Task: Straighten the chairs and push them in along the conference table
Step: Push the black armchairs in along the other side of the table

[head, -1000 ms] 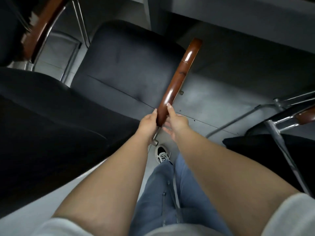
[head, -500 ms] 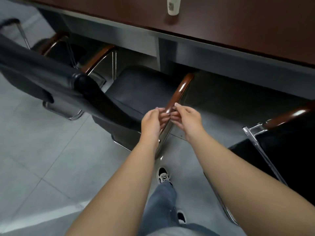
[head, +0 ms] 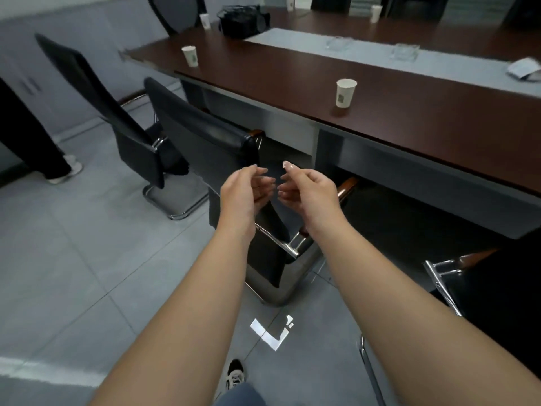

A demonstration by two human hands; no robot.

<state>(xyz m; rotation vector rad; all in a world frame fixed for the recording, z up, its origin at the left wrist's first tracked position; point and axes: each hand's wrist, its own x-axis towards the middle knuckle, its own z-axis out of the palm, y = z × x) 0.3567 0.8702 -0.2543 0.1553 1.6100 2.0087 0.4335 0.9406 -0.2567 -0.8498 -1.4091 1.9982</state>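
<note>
A black chair [head: 205, 136] with wooden armrests stands in front of me, its seat partly under the dark conference table [head: 395, 118]. My left hand [head: 244, 191] and my right hand [head: 304, 187] hover side by side above its right armrest [head: 347, 184], fingers loosely curled, holding nothing. A second black chair [head: 96, 92] stands farther left, angled away from the table. A third chair [head: 497, 285] shows at the right edge.
Paper cups [head: 346, 92] [head: 190, 56] stand on the table, with a black bag [head: 243, 20] and glass ashtrays [head: 405, 51] farther back. A person's dark-trousered leg [head: 32, 136] stands at the left. Grey tiled floor [head: 87, 259] spreads left of the chairs.
Both hands have let go of the wooden armrest and lifted off it. My view has risen from the chair seat to the table and the row of chairs.
</note>
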